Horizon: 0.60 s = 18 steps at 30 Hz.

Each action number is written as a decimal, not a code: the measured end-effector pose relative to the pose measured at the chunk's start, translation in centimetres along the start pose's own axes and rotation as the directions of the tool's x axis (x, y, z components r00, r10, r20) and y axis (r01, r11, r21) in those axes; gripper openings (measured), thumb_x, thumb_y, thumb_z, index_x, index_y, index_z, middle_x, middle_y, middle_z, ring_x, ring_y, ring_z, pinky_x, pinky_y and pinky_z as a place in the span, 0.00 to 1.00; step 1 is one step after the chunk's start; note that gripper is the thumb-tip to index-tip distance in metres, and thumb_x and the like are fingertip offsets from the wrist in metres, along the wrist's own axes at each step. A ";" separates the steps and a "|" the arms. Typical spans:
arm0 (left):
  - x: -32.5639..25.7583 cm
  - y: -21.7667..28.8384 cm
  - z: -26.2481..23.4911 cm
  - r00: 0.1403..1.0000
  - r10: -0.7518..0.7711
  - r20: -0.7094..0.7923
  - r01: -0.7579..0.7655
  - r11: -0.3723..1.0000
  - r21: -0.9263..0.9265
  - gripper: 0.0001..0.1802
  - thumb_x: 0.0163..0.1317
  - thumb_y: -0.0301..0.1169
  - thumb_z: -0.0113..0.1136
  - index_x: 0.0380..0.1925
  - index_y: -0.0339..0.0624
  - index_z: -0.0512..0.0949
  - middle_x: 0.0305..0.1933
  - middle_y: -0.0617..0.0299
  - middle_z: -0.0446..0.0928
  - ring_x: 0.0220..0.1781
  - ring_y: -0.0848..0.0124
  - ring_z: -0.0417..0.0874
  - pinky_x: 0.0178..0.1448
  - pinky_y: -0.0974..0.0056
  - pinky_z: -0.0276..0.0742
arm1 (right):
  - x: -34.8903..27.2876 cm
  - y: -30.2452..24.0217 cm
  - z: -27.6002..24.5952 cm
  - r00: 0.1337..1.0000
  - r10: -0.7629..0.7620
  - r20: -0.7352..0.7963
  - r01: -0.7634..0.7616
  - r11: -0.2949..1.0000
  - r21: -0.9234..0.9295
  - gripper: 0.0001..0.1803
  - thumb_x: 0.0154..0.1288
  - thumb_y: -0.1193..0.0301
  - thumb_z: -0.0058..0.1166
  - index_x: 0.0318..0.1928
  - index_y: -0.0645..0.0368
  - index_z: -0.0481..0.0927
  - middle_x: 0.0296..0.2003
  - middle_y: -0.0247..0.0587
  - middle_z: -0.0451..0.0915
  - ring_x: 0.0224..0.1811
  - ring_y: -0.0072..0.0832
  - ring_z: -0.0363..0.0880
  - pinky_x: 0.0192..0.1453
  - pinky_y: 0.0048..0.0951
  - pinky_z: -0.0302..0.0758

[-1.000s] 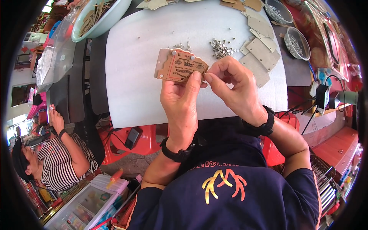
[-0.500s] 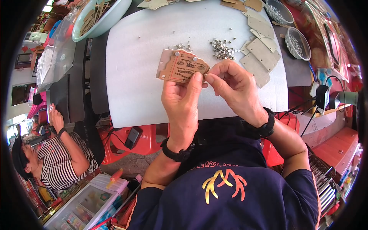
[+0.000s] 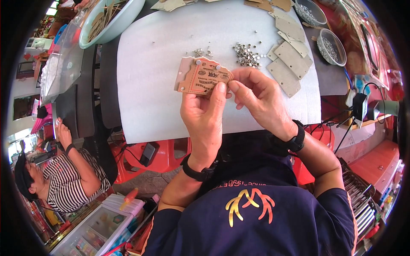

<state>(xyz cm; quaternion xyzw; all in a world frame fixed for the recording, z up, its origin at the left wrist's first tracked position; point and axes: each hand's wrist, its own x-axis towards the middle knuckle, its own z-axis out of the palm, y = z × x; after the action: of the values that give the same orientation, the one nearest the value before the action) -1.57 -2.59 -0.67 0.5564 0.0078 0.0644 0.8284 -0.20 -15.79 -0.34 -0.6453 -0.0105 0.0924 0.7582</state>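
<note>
My left hand point(image 3: 203, 106) is closed on a brown printed leather piece point(image 3: 204, 77) with one jagged edge, thumb on its face and fingers beneath. Two silver rivet caps show near the piece's far edge, and an open hole lies at its near left corner. A paler layer sticks out along the left side. At the right edge of the piece my right hand point(image 3: 260, 96) pinches with thumb and forefinger; whatever is between those fingertips is hidden. Just beyond the hands lie a heap of silver rivet caps point(image 3: 247, 55) and a smaller scatter of rivets point(image 3: 203, 53).
Flat grey-beige pieces with holes point(image 3: 290, 62) overlap on the right of the white sheet point(image 3: 158, 106). Two clear bowls of metal bits point(image 3: 331, 48) stand at the right. A pale basin point(image 3: 128, 21) holds brown strips at the upper left. A person in stripes point(image 3: 72, 179) sits at left.
The leather piece has tilted slightly and shifted a little left. My right fingertips have stayed at its right edge, with the thumb and forefinger still pinched.
</note>
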 end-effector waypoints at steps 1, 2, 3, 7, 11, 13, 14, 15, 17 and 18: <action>-0.1 0.0 0.0 1.000 -0.008 -0.001 0.008 1.000 0.003 0.20 0.68 0.23 0.56 0.59 0.36 0.69 0.50 0.59 0.78 0.48 0.74 0.79 0.50 0.65 0.79 | 0.0 0.2 -0.1 1.000 0.000 -0.003 0.000 1.000 0.001 0.10 0.68 0.70 0.59 0.45 0.64 0.79 0.33 0.31 0.80 0.33 0.13 0.76 0.33 0.18 0.74; -0.1 0.0 0.0 1.000 -0.015 -0.002 0.015 1.000 0.006 0.19 0.68 0.23 0.56 0.59 0.36 0.69 0.50 0.59 0.78 0.49 0.74 0.79 0.51 0.65 0.78 | 0.0 0.6 -0.3 0.998 -0.055 -0.007 0.055 0.998 -0.021 0.10 0.67 0.71 0.59 0.45 0.64 0.79 0.33 0.32 0.80 0.33 0.14 0.77 0.33 0.19 0.74; -0.1 0.0 0.0 1.000 -0.017 0.000 0.017 1.000 0.006 0.19 0.68 0.23 0.56 0.59 0.36 0.69 0.50 0.59 0.78 0.49 0.74 0.79 0.51 0.65 0.78 | 0.1 0.8 -0.4 0.994 -0.109 -0.010 0.109 0.993 -0.044 0.11 0.66 0.71 0.60 0.45 0.64 0.80 0.33 0.33 0.80 0.34 0.16 0.78 0.32 0.19 0.75; -0.3 0.1 0.2 0.999 -0.044 -0.007 0.043 0.999 -0.029 0.17 0.68 0.22 0.55 0.57 0.35 0.70 0.49 0.59 0.78 0.46 0.75 0.79 0.49 0.67 0.79 | 0.3 0.9 -1.1 0.981 -0.192 0.007 0.188 0.956 -0.225 0.10 0.64 0.72 0.61 0.42 0.65 0.80 0.32 0.36 0.80 0.33 0.17 0.79 0.32 0.21 0.75; -0.3 0.2 0.3 0.998 -0.064 0.011 0.065 0.997 -0.035 0.16 0.68 0.21 0.56 0.55 0.35 0.71 0.47 0.60 0.78 0.42 0.76 0.79 0.45 0.69 0.79 | 0.3 0.9 -1.5 0.968 -0.251 0.028 0.249 0.929 -0.274 0.09 0.63 0.72 0.61 0.39 0.65 0.79 0.31 0.37 0.80 0.31 0.18 0.80 0.31 0.21 0.75; -0.4 0.3 0.1 0.996 -0.085 0.024 0.086 0.996 -0.031 0.16 0.68 0.21 0.56 0.55 0.35 0.71 0.47 0.60 0.78 0.42 0.77 0.79 0.45 0.69 0.78 | 0.2 0.6 -1.6 0.978 -0.208 0.031 0.209 0.948 -0.242 0.09 0.63 0.72 0.61 0.38 0.65 0.78 0.31 0.37 0.81 0.30 0.18 0.79 0.31 0.21 0.75; -0.4 0.3 0.1 0.994 -0.105 0.035 0.106 0.994 -0.028 0.16 0.68 0.21 0.56 0.55 0.36 0.71 0.47 0.60 0.78 0.41 0.77 0.78 0.45 0.69 0.78 | 0.1 0.2 -1.6 0.990 -0.134 0.051 0.141 0.970 -0.196 0.10 0.64 0.71 0.60 0.38 0.66 0.78 0.31 0.37 0.81 0.30 0.17 0.79 0.31 0.21 0.75; -0.4 0.2 0.0 0.994 -0.106 0.036 0.107 0.994 -0.028 0.16 0.68 0.21 0.56 0.55 0.36 0.71 0.47 0.60 0.78 0.41 0.77 0.78 0.45 0.69 0.78 | 0.1 -0.1 -1.6 0.995 -0.060 0.074 0.071 0.986 -0.152 0.10 0.65 0.70 0.59 0.38 0.66 0.78 0.30 0.37 0.82 0.29 0.16 0.79 0.31 0.21 0.75; -0.4 0.2 -0.2 0.993 -0.103 0.052 0.104 0.994 -0.014 0.16 0.68 0.22 0.57 0.55 0.36 0.71 0.46 0.60 0.79 0.40 0.77 0.78 0.45 0.70 0.77 | 0.1 -0.7 -1.8 0.995 -0.011 0.099 0.026 0.989 -0.148 0.11 0.66 0.69 0.58 0.38 0.67 0.77 0.30 0.37 0.83 0.30 0.16 0.79 0.31 0.20 0.75; -0.4 0.2 -0.3 0.993 -0.103 0.052 0.104 0.994 -0.014 0.16 0.68 0.22 0.57 0.55 0.36 0.71 0.46 0.60 0.79 0.40 0.77 0.78 0.45 0.70 0.77 | 0.1 -0.8 -1.8 0.992 0.038 0.124 -0.020 0.989 -0.146 0.11 0.67 0.69 0.57 0.38 0.67 0.77 0.29 0.37 0.83 0.30 0.15 0.79 0.31 0.20 0.75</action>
<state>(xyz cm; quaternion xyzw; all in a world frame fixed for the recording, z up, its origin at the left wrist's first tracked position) -2.03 -2.32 -0.62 0.5499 0.0151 0.0072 0.8350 0.27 -17.65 0.13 -0.6914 -0.0558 0.1430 0.7060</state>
